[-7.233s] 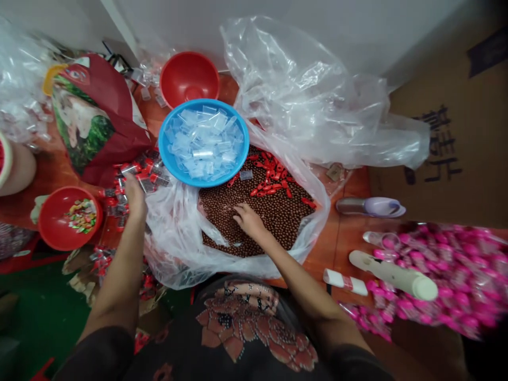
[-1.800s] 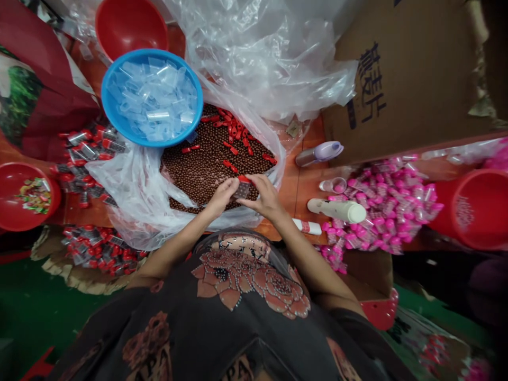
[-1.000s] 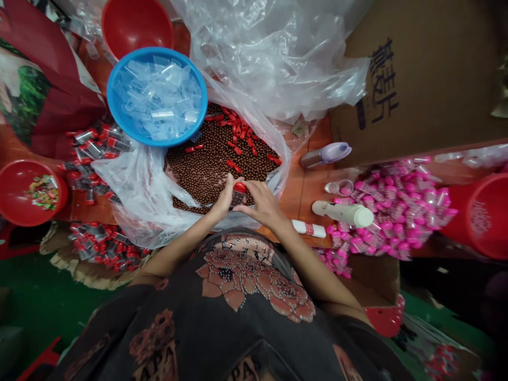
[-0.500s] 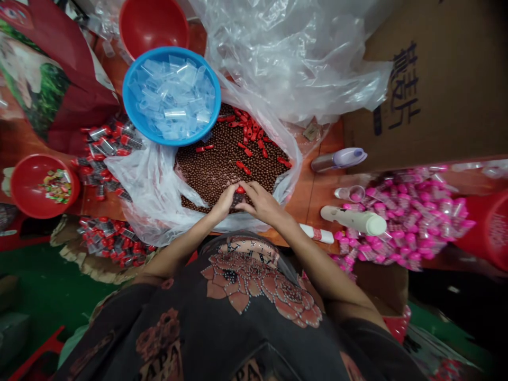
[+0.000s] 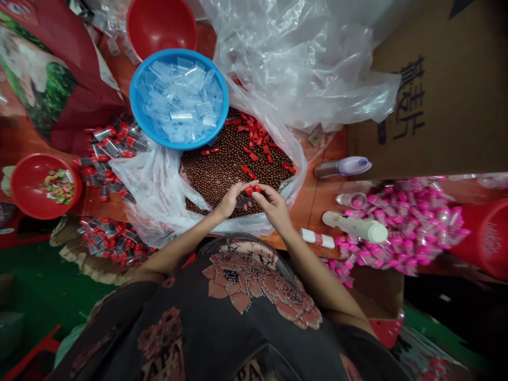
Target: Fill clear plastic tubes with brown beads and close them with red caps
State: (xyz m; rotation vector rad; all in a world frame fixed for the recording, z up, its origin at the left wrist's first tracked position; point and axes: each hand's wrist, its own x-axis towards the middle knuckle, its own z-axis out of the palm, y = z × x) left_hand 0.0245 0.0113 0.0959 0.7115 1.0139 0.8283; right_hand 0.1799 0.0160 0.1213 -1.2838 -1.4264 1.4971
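Note:
Above a bed of small brown balls [image 5: 214, 177] in an opened plastic bag, my two hands are close together. My left hand [image 5: 230, 201] is closed around a small clear container [image 5: 243, 201] with dark contents, partly hidden by the fingers. Thumb and fingers of my right hand [image 5: 274, 209] pinch a red cap [image 5: 257, 188] beside the container's top. Another red part shows just left of it; whether the two are joined I cannot tell. Loose red caps [image 5: 260, 135] are scattered on the balls. A blue basin [image 5: 135, 114] full of clear empty containers stands behind and left.
Filled red-capped containers [image 5: 107, 148] lie in piles at left, near a red bowl [image 5: 18, 190] of colourful pieces. Right of the bag are a purple-lidded bottle [image 5: 345, 166], a pale green bottle [image 5: 353, 226] and a heap of pink-capped containers [image 5: 413, 227]. A cardboard box [image 5: 456, 106] stands behind.
My hands have shifted slightly right and a little apart. Two red parts now show between them instead of one, with my right fingers pinching at the cap.

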